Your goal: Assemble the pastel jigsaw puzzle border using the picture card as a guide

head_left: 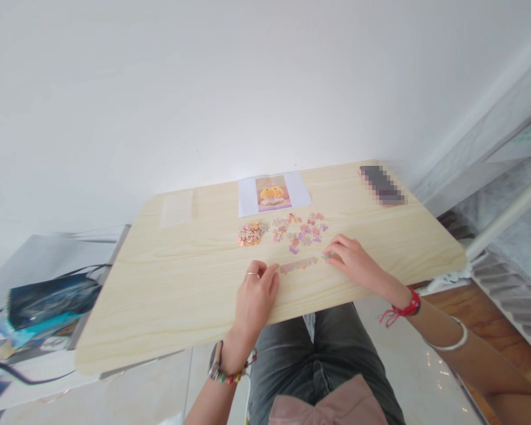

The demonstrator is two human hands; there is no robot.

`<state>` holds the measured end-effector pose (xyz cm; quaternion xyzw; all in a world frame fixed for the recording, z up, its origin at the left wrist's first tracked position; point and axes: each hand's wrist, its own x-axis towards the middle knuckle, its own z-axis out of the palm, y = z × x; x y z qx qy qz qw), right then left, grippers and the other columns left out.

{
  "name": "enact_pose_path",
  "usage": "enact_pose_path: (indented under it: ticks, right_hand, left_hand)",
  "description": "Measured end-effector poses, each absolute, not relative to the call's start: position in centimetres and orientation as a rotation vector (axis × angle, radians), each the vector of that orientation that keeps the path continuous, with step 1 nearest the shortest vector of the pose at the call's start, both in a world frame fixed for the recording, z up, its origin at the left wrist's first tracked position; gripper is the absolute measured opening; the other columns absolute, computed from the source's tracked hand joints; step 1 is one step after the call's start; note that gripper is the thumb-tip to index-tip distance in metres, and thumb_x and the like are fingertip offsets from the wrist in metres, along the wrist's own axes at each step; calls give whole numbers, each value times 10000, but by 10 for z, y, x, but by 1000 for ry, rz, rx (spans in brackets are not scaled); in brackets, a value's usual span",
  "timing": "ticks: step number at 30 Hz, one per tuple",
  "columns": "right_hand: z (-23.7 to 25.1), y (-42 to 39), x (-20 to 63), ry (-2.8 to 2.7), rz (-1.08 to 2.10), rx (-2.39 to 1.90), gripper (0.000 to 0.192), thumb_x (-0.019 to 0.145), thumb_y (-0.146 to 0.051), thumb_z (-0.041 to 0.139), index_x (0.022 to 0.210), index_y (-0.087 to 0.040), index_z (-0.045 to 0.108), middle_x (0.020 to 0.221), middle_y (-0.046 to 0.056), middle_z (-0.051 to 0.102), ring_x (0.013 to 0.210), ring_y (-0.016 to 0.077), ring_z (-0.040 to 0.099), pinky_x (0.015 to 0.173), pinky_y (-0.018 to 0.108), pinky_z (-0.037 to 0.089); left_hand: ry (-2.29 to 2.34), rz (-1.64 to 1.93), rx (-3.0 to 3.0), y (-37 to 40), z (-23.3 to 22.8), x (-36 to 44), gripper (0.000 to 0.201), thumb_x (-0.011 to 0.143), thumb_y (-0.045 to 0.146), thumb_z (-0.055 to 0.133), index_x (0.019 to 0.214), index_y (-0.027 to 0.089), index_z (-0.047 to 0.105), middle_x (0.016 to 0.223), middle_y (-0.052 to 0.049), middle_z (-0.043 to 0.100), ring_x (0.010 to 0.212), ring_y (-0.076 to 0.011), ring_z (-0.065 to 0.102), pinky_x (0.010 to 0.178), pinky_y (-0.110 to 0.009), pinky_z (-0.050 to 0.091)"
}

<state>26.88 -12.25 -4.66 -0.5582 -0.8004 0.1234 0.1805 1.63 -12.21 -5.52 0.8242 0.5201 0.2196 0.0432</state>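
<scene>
My left hand rests on the light wooden table, fingers curled, its fingertips touching the left end of a short joined strip of puzzle pieces. At the strip's right end, my right hand pinches a small puzzle piece. Loose pink and purple pieces lie scattered just beyond the strip. To their left sits a small heap of pieces. A reference picture of a yellow figure lies on white paper at the far edge.
A pixelated dark object lies at the table's far right corner. A clear plastic sheet sits at the far left. A low stand with a dark bag and cables is left of the table. A white frame stands right.
</scene>
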Motion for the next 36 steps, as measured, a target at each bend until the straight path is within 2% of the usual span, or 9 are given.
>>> enact_pose_path:
  ticks: [3,14,36]
  right_hand:
    - [-45,-116,270,-2324,338,-1541,69,826,-147,517,849,-169,578,884,51,561,873,178,544,794,332,377]
    - [-52,-111,273,-2555,183,-1357,112,885,-168,441,902,-151,550,925,85,553,869,193,511,768,344,348]
    - [-41,-109,261,-2651,51,-1359,103,865,-155,474,832,-154,571,873,78,579,811,193,503,750,338,303]
  left_hand:
    - [1552,648,2527,-124,-54,19,250,880,242,389,918,192,631,831,-46,470,660,-127,510,586,-237,440]
    - [1538,702,2497,-127,-61,20,260,887,234,380,980,189,618,837,-49,479,655,-115,508,587,-233,445]
    - [1534,710,2485,-127,-63,18,255,877,212,399,1003,195,620,837,-48,476,633,-111,503,585,-236,443]
